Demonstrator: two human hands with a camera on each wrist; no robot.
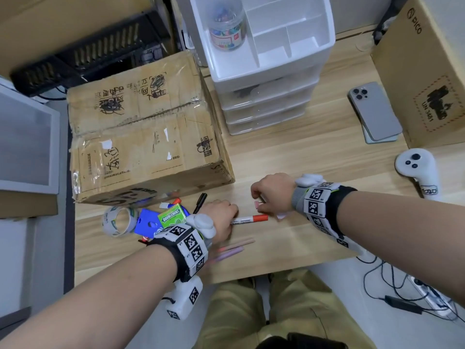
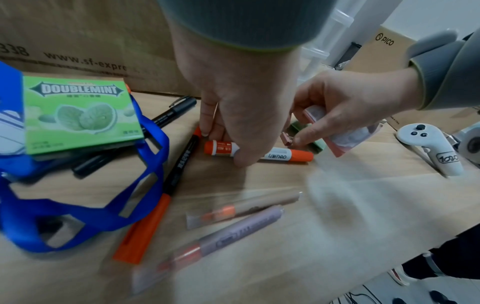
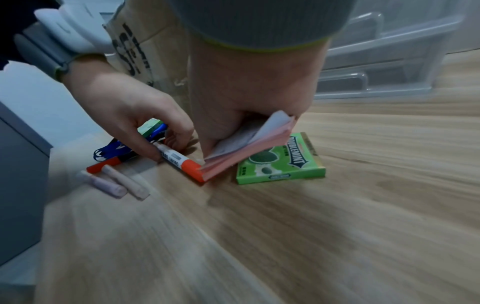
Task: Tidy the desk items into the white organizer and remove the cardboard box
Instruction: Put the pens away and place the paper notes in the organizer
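Note:
My left hand [image 1: 232, 215] [image 2: 225, 146] pinches a white marker with orange ends [image 1: 249, 219] [image 2: 275, 154] [image 3: 179, 162] that lies on the desk. My right hand [image 1: 259, 202] [image 3: 215, 148] grips a pink sticky-note pad [image 3: 249, 152] [image 2: 340, 142], and its fingertips touch a small pink clip [image 2: 287, 140] [image 1: 256, 204]. A green Doublemint pack [image 3: 280, 164] lies under that hand. The white organizer [image 1: 324, 39] stands at the back with a jar of clips [image 1: 227, 28] in its top tray. The worn cardboard box [image 1: 146, 129] sits left of it.
Beside my left wrist lie a tape roll [image 1: 118, 221], a blue lanyard [image 2: 145, 174], a second Doublemint pack [image 2: 78, 115], black markers [image 2: 179, 164] and pastel pens [image 1: 234, 248]. At the right are a phone [image 1: 375, 110], a white controller [image 1: 417, 170] and a PICO carton [image 1: 427, 71].

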